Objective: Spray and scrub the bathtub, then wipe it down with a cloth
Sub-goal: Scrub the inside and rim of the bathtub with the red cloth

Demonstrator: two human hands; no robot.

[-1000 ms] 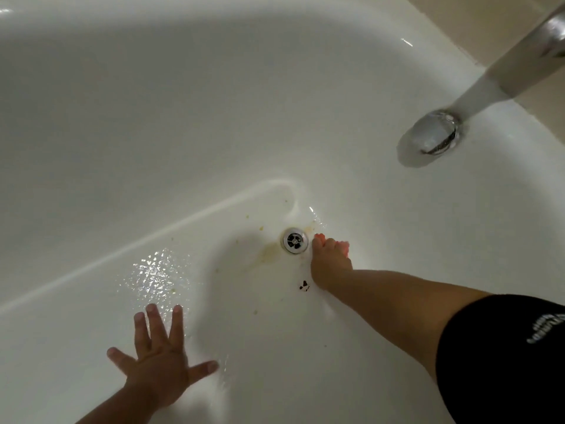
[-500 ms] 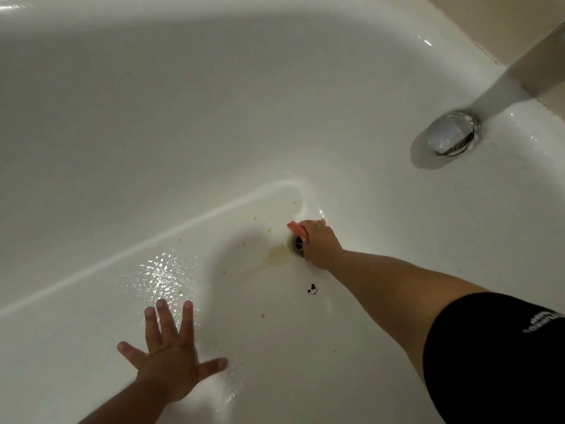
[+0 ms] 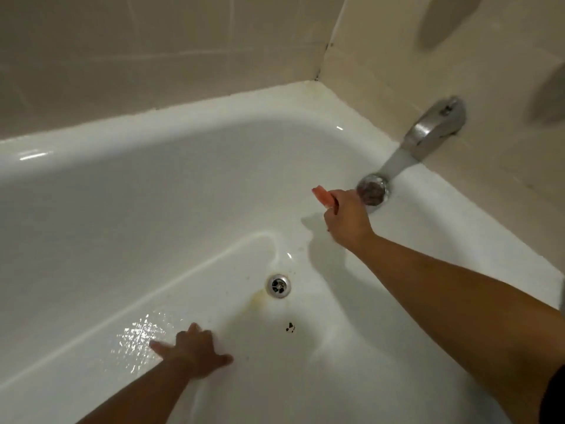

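- The orange scrubber [image 3: 323, 195] is in the right hand [image 3: 347, 223], sticking out of the fist towards 10 o'clock. Only its upper end shows, and the rest is hidden by the fingers.
- The scrubber is up against the sloped end wall of the bathtub [image 3: 153, 127], just beside the round metal overflow plate [image 3: 373, 191]. The plate sits at 2 o'clock from the hand. Whether the scrubber touches the enamel cannot be told.
- The right hand is closed narrow around the scrubber, fingers curled, with the back of the hand facing the camera.
- The right arm is stretched out nearly straight. It comes in from 4 o'clock in the view and reaches towards 10 o'clock, throwing a shadow on the tub wall below it.
- The drain [image 3: 278, 286] lies on the tub floor at 7 o'clock from the right hand, well apart from it.
- The left hand [image 3: 195, 351] holds nothing. It is spread wide and palm down on the tub floor, at 7 o'clock from the drain. The thumb points out to 4 o'clock, and the fingertips are blurred.
- The left forearm rises from the bottom edge of the view towards 1 o'clock.
- A yellowish stain [image 3: 258, 301] sits just beside the drain at 7 o'clock, and a small dark mark [image 3: 290, 327] lies at 5 o'clock from the drain.
- A wet glint [image 3: 137, 338] lies at 9 o'clock from the left hand.
- The metal spout [image 3: 434, 127] juts from the tiled wall [image 3: 153, 41] above the overflow plate, at 1 o'clock from it.
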